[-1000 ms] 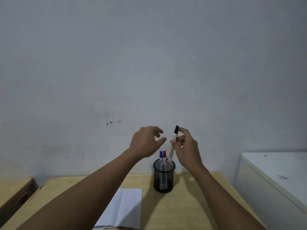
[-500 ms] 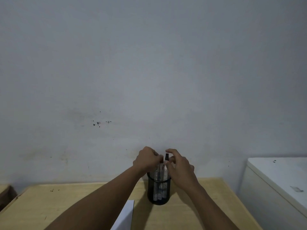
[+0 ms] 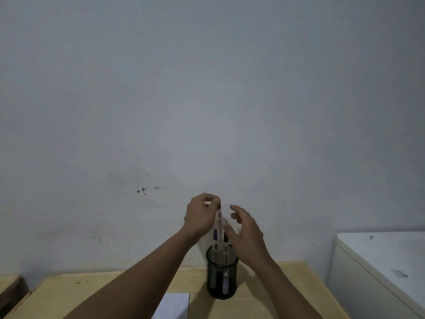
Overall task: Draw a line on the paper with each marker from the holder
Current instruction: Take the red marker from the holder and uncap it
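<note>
Above the round mesh holder [image 3: 222,280], left hand [image 3: 201,216] pinches a slim marker [image 3: 220,223]; right hand [image 3: 247,236] spread.

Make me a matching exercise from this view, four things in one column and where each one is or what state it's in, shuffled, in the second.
Things:
1. left hand
2. right hand
3. mesh holder
4. paper

States or places:
A. standing upright on the wooden desk, markers inside
B. fingers spread open, holding nothing, beside the raised marker
C. lying flat at the bottom edge of the view, left of the holder
D. pinching the top of a marker lifted above the holder

Pairs: 1-D, 2-B, 3-A, 4-C
</note>
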